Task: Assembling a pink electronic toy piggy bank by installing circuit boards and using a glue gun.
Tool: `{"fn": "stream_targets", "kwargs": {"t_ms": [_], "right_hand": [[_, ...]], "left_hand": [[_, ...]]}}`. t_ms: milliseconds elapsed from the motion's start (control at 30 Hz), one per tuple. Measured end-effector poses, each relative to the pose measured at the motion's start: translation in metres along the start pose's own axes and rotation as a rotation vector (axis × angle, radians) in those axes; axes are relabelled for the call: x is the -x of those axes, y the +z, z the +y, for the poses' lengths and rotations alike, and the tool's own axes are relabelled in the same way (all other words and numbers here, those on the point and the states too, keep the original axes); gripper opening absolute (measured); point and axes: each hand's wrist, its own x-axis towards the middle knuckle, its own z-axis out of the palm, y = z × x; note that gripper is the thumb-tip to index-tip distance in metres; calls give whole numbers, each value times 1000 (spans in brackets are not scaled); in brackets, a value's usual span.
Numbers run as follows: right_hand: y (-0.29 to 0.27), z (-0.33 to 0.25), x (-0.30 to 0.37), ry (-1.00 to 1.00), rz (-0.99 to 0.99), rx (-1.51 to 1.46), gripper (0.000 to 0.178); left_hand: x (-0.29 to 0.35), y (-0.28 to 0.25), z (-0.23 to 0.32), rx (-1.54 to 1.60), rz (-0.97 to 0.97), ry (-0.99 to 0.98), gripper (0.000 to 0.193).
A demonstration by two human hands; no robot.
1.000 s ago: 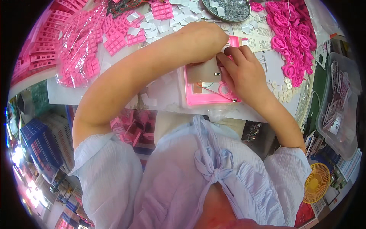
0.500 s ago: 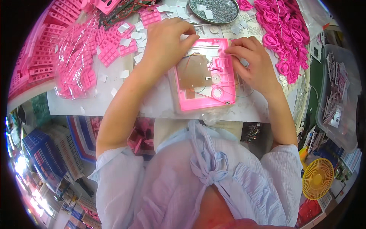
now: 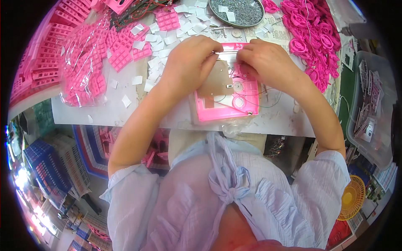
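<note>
A pink plastic housing [image 3: 228,113] lies open on the white worktop in front of me. It holds a brown circuit board [image 3: 214,81], thin wires and round pink fittings. My left hand [image 3: 190,60] is over the housing's upper left, thumb and fingertips pinched together by the metal strip [image 3: 226,53] along its far side. Whatever sits in that pinch is too small to name. From the right, my right hand [image 3: 272,62] reaches over the housing's upper right part. Its fingers are curled together, and they hide what they hold or touch.
Pink keypad pieces [image 3: 121,58], some in a clear bag [image 3: 81,71], lie at left among white paper squares [image 3: 167,39]. A round tray [image 3: 211,9] of small metal parts stands at the back. Pink rings [image 3: 320,39] are heaped at right, near a grey tool [image 3: 362,31].
My right hand has moved left, from the housing's right edge to over its upper part. My left fingers have come down and pinched together. A grey tool now shows at the upper right.
</note>
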Motion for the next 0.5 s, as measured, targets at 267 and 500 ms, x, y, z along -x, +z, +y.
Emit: {"fn": "stream_targets", "kwargs": {"t_ms": [267, 500], "right_hand": [[-9, -1, 0, 50, 2, -278, 15], [9, -41, 41, 1, 33, -12, 14]], "left_hand": [[3, 6, 1, 5, 30, 12, 17], [3, 5, 12, 180, 72, -105, 14]]}}
